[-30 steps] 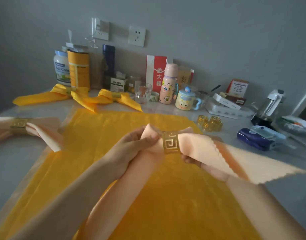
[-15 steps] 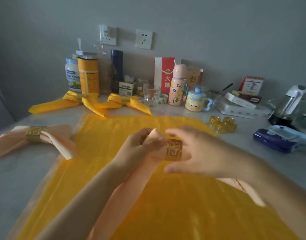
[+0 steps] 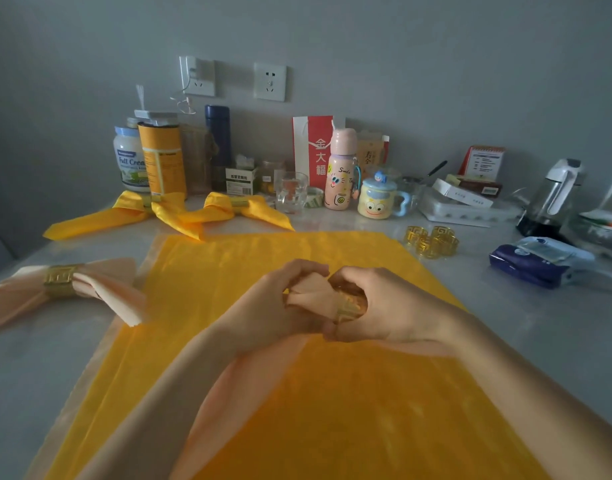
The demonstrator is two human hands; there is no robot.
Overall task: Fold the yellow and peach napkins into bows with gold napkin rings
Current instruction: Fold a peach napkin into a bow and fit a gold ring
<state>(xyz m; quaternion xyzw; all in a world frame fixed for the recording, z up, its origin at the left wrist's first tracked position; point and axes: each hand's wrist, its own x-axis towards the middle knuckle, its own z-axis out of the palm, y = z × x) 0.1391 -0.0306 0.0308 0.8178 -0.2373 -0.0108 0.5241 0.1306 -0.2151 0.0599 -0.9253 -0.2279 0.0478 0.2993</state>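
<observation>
Over a flat yellow napkin (image 3: 332,410), both my hands hold a peach napkin (image 3: 313,294) threaded through a gold ring (image 3: 349,308). My left hand (image 3: 277,303) pinches the napkin's folded loop. My right hand (image 3: 384,306) curls round the ring and the cloth beside it. The napkin's tails hang down under my forearms. A finished peach bow (image 3: 100,289) with its gold ring lies at the left. Two finished yellow bows (image 3: 180,213) lie at the back left.
Spare gold rings (image 3: 431,241) sit at the right of the yellow napkin. A blue tissue pack (image 3: 536,263), a blender, a glass, a pink bottle (image 3: 339,169), a mug and tins line the back wall. The marble tabletop (image 3: 540,323) shows at the right.
My right hand came over the ring and closed round it. The right half of the peach napkin, spread out before, is now bunched and hidden by my hands. The camera moved closer.
</observation>
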